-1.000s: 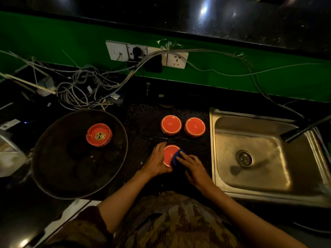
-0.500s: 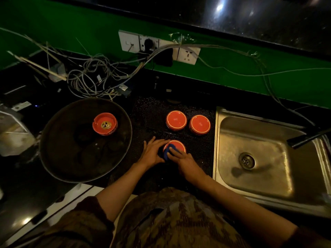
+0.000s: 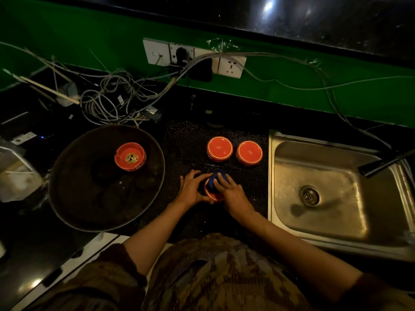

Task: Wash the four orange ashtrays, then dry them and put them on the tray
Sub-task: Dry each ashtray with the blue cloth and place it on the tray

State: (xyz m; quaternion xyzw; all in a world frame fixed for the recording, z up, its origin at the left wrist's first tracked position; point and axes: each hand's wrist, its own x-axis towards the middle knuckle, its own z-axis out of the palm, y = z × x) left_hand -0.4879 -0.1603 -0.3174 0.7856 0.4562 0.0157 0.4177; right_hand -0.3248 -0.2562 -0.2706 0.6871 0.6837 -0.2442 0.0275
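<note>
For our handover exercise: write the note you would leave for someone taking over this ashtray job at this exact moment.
Left hand: grips the side of the near ashtray on the black mat.
Right hand: presses a blue cloth onto that ashtray.
Done: one ashtray sits upright on the round tray.
Left: finish drying this one, then the two upside-down ashtrays behind it; move all three to the tray. The sink is to the right.
</note>
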